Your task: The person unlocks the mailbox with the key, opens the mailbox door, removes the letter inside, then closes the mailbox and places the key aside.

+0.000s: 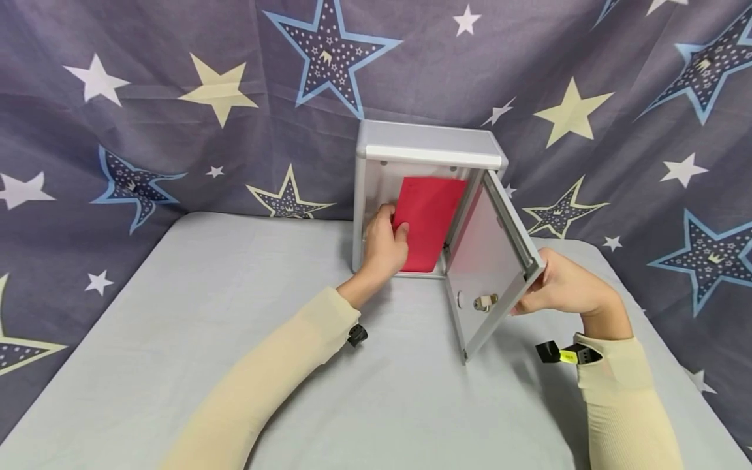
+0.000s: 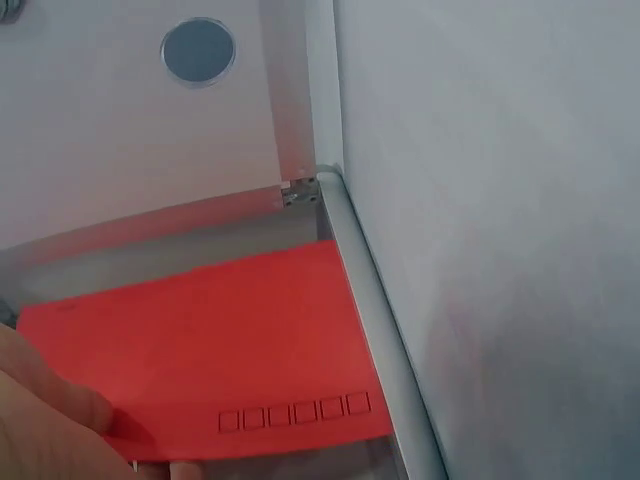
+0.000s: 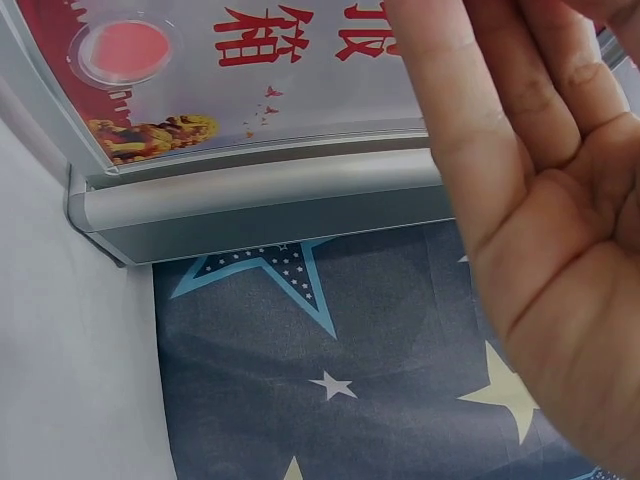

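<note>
My left hand (image 1: 384, 241) reaches into an upright silver metal mailbox (image 1: 431, 140). It pinches the left edge of a red paper envelope (image 1: 431, 222), thumb across the front. A row of small printed squares lines the envelope's edge in the left wrist view. Hinged at the right, the mailbox door (image 1: 484, 261) stands swung out. My right hand (image 1: 566, 284) is at the door's outer face, near its upper free corner, with fingers partly hidden behind it. In the right wrist view the index finger is extended towards that face and the other fingers are bent.
A small lock (image 1: 485, 301) sits on the door's inner face. Red characters and a round window (image 3: 125, 52) mark its outer face. The mailbox stands on a pale cloth-covered table (image 1: 235, 281), before a dark star-patterned curtain (image 1: 235, 150).
</note>
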Available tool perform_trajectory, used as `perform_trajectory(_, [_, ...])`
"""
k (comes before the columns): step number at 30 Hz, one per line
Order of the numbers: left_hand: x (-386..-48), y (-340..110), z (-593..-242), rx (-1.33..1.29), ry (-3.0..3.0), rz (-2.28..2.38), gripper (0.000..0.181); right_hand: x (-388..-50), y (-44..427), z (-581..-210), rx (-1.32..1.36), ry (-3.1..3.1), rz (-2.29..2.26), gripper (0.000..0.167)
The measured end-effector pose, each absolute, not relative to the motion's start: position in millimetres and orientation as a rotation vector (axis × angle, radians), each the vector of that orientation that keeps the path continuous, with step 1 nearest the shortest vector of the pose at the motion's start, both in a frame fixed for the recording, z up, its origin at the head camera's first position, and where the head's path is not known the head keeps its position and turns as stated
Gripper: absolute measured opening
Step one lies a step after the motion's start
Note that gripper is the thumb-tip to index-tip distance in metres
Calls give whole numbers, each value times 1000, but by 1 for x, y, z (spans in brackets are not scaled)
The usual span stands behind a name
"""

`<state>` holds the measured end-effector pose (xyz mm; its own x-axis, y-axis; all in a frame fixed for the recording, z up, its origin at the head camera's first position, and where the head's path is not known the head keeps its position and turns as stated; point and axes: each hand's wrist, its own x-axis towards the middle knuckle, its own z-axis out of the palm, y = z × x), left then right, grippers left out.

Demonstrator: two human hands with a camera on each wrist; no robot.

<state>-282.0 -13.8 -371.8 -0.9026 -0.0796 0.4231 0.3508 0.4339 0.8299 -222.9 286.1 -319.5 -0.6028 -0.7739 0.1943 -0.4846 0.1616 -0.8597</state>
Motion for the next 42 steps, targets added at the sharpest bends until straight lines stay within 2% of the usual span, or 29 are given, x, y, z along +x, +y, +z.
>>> perform_trajectory(8, [-277,-20,-368,-299,-2280,-1453,13,-223,286,-319,-1217,2149,-1420,30])
perform_trajectory(42, [-235,-56,-343,-428,-2169,-1568,16,-224,286,-321,-1248,2096,-1449,34])
